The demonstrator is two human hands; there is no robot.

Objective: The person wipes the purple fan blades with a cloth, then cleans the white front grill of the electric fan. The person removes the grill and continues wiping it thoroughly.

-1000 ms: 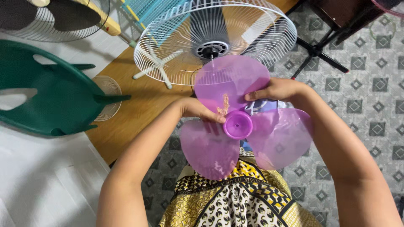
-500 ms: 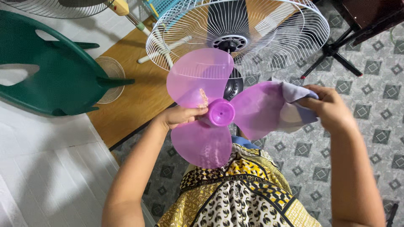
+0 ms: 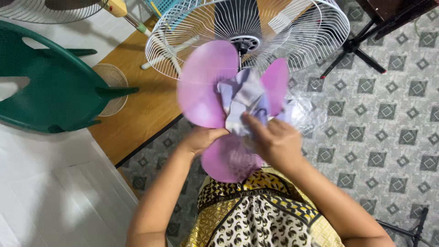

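Observation:
I hold a translucent purple three-bladed fan propeller (image 3: pixel 208 84) over my lap. My left hand (image 3: pixel 201 138) grips it from below, close to the hub, which is hidden. My right hand (image 3: pixel 274 142) presses a crumpled pale grey-blue cloth (image 3: pixel 242 100) against the middle of the propeller. The blades look blurred. Just behind the propeller stands a white wire fan guard (image 3: pixel 297 32) with the dark motor shaft (image 3: pixel 241 45) at its centre.
A green plastic chair (image 3: pixel 50 87) stands at the left beside a brown wooden board (image 3: pixel 141 114). A small round grille (image 3: pixel 111 84) lies on that board. Another fan guard (image 3: pixel 50 9) is at the top left. Black stand legs (image 3: pixel 361 45) cross the patterned floor at the upper right.
My right hand brought the cloth from the right blade's edge to the propeller's centre, covering the hub. The propeller turned and tilted in my left hand.

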